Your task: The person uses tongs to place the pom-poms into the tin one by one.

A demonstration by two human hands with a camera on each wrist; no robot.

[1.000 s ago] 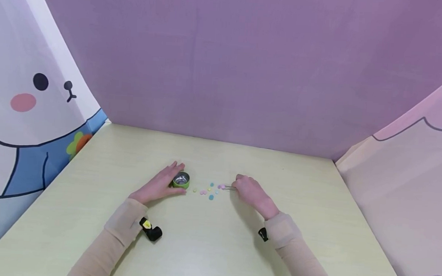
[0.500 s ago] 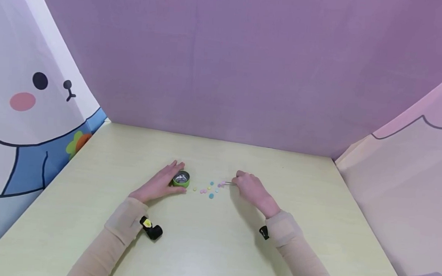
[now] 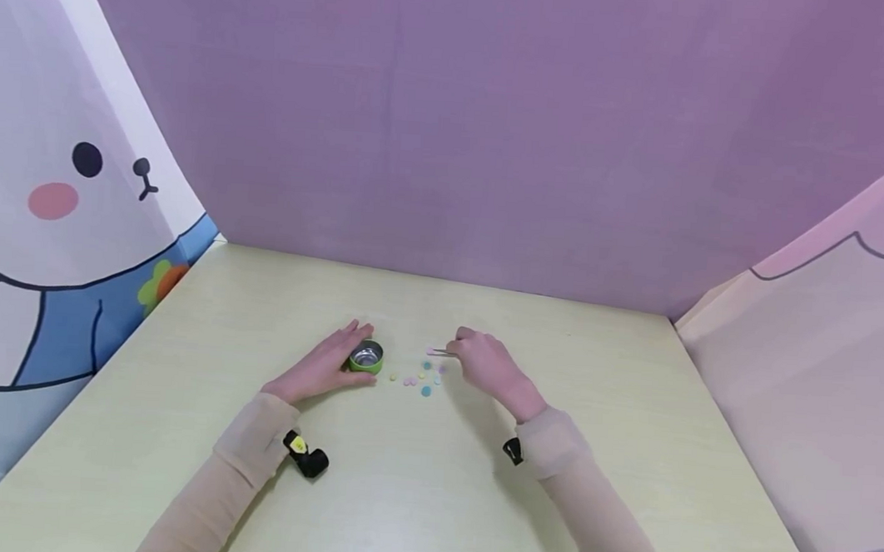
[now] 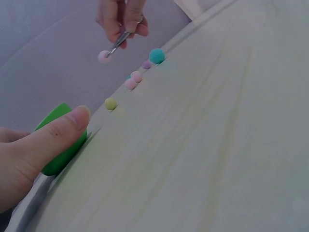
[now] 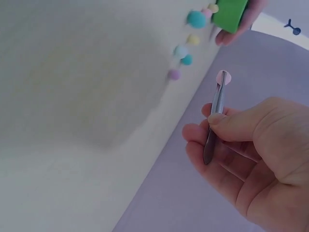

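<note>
My right hand (image 3: 491, 369) pinches a pair of metal tweezers (image 5: 216, 108) between thumb and fingers. In the tweezers' tips sits a small pale pink pompom (image 5: 223, 78), held above the table. My left hand (image 3: 320, 366) holds a small green bowl (image 3: 365, 366) with a metallic inside, thumb on the near side and fingers on the far side. Between the hands several small pompoms lie on the table, among them a teal pompom (image 4: 157, 56), a yellow pompom (image 4: 110, 103) and a purple pompom (image 5: 174, 75).
The pale wooden table (image 3: 416, 491) reaches back to a purple cloth backdrop (image 3: 449, 143). Printed curtains (image 3: 98, 250) hang at the left and right sides. A small black camera (image 3: 312, 463) is strapped at the left wrist.
The right hand has risen and moved left, lifting the pink pompom off the table in the tweezers toward the bowl. The left hand and bowl have stayed in place.
</note>
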